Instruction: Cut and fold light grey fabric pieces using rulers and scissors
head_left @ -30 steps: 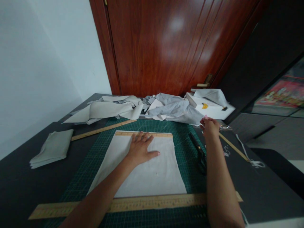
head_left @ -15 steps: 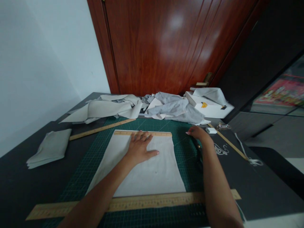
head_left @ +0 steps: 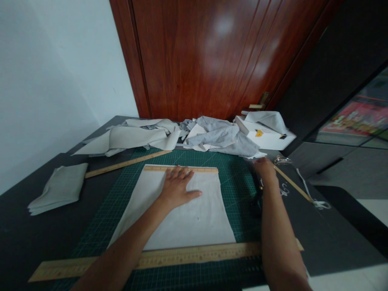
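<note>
Head view: our left hand (head_left: 178,189) lies on the small ruler (head_left: 206,170) atop white cloth (head_left: 188,226), fingers spread, gripping nothing; our right hand (head_left: 266,170) curls near the scissors (head_left: 256,202), its hold we cannot tell.

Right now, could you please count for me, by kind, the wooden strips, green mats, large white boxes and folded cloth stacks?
Wooden strips: 4
Green mat: 1
Large white box: 1
Folded cloth stack: 1
Total: 7
</note>
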`<state>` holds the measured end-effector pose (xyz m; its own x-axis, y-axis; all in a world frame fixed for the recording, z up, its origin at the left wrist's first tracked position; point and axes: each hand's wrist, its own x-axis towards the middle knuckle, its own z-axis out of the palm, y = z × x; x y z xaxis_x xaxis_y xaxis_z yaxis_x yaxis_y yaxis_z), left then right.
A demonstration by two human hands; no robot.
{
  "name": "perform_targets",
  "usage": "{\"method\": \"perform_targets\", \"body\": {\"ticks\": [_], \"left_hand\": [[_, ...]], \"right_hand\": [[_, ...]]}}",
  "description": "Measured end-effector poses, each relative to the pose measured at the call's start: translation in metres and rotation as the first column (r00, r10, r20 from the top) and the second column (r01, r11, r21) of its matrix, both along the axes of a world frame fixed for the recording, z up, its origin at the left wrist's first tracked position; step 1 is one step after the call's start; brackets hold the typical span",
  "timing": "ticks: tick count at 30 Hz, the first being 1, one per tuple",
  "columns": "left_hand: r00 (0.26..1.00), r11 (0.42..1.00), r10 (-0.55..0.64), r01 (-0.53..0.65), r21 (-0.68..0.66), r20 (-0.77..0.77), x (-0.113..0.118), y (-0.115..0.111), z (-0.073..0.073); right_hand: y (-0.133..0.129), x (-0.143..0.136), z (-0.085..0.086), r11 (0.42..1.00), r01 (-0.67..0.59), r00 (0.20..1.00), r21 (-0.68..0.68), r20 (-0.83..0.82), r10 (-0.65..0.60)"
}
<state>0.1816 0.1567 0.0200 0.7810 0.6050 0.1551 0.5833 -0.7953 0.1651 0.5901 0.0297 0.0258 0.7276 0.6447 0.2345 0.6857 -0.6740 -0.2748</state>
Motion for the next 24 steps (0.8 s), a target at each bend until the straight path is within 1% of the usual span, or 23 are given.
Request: {"method": "perform_targets", "body": {"ticks": [2, 4, 10, 13, 15, 16, 17, 19, 20, 21, 22, 24], "left_hand": [[1.000, 1.000, 0.001, -0.001, -0.001, -0.001, 0.000, 0.000, 0.001], [1.000, 1.000, -0.003, 0.003, 0.000, -0.002, 0.000, 0.000, 0.001], [1.000, 1.000, 0.002, -0.002, -0.011, 0.007, 0.000, -0.001, 0.001], [1.000, 0.999, 0.015, -0.015, -0.034, 0.006, -0.002, -0.005, 0.004], [1.000, 0.999, 0.008, -0.008, -0.054, 0.013, -0.004, -0.008, 0.004], [1.000, 0.998, 0.001, 0.000, -0.055, 0.023, -0.005, -0.009, 0.004], [0.999, 0.999, -0.003, 0.004, -0.052, 0.036, -0.005, -0.010, 0.003], [0.998, 0.999, 0.001, 0.002, -0.049, 0.061, -0.007, -0.012, 0.001], [0.998, 0.998, 0.004, 0.000, -0.056, 0.067, -0.008, -0.012, -0.001], [0.997, 0.998, 0.009, -0.004, -0.063, 0.076, -0.008, -0.012, -0.002], [0.996, 0.998, 0.012, -0.006, -0.070, 0.084, -0.009, -0.013, -0.002], [0.995, 0.996, 0.010, -0.001, -0.086, 0.098, -0.009, -0.014, -0.003]], "right_hand": [[0.001, -0.001, 0.006, 0.999, 0.048, 0.999, 0.008, -0.001, -0.048], [0.002, -0.004, 0.009, 0.998, 0.054, 0.998, 0.007, -0.007, -0.054], [0.007, -0.021, 0.014, 1.000, -0.017, 0.999, -0.007, -0.037, 0.016], [0.017, -0.034, 0.021, 0.998, -0.056, 0.997, 0.016, -0.061, 0.057], [0.029, -0.045, 0.025, 0.991, -0.132, 0.986, 0.032, -0.102, 0.135], [0.036, -0.051, 0.027, 0.973, -0.228, 0.961, 0.042, -0.151, 0.232], [0.043, -0.060, 0.029, 0.938, -0.339, 0.917, 0.068, -0.196, 0.346], [0.056, -0.080, 0.030, 0.822, -0.556, 0.768, 0.125, -0.302, 0.565], [0.061, -0.092, 0.031, 0.761, -0.629, 0.687, 0.157, -0.347, 0.639], [0.066, -0.105, 0.031, 0.709, -0.681, 0.613, 0.183, -0.387, 0.689], [0.070, -0.118, 0.030, 0.671, -0.714, 0.556, 0.199, -0.422, 0.716], [0.077, -0.141, 0.029, 0.627, -0.751, 0.483, 0.206, -0.476, 0.735]]}}
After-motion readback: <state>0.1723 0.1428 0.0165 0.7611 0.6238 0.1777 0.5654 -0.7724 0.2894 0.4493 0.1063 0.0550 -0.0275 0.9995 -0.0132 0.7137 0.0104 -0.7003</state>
